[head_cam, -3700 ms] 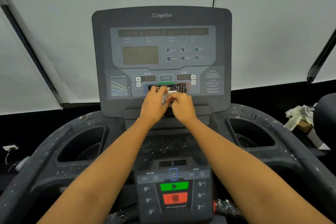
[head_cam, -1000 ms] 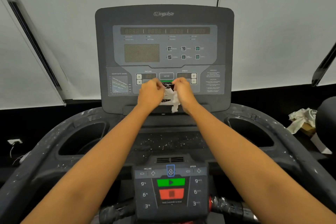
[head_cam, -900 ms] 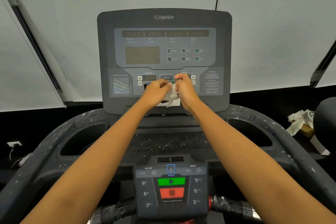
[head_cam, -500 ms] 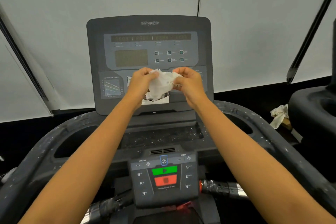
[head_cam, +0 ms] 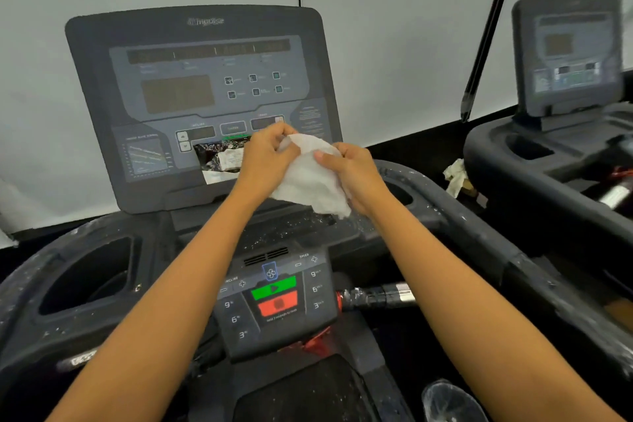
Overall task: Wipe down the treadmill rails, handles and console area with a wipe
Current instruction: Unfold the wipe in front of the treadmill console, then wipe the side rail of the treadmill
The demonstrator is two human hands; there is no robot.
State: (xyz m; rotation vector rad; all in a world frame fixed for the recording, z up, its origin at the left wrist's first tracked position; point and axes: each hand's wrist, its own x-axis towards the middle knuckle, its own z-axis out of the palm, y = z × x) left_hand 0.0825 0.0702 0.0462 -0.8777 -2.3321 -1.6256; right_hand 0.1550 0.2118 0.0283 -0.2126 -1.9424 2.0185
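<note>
A white wipe (head_cam: 310, 176) hangs unfolded between my left hand (head_cam: 265, 156) and my right hand (head_cam: 354, 173), both gripping its upper edge in front of the lower right of the treadmill console (head_cam: 200, 89). A dark, shiny wipe packet (head_cam: 219, 156) leans against the console's lower panel, just left of my left hand. The right rail (head_cam: 479, 243) is dusty and speckled white. The lower control pad (head_cam: 274, 298) with green and red buttons sits between my forearms. A short handle (head_cam: 376, 296) sticks out to its right.
Deep cup holders sit on either side, the left one (head_cam: 89, 277) fully in view. A second treadmill (head_cam: 568, 58) stands to the right. Crumpled paper (head_cam: 455, 176) lies on the floor between the machines. A clear bottle top (head_cam: 448, 401) shows at the bottom right.
The wipe has come out of the packet and been spread open between both hands. My hands have shifted right and the view has turned right, bringing the second treadmill in.
</note>
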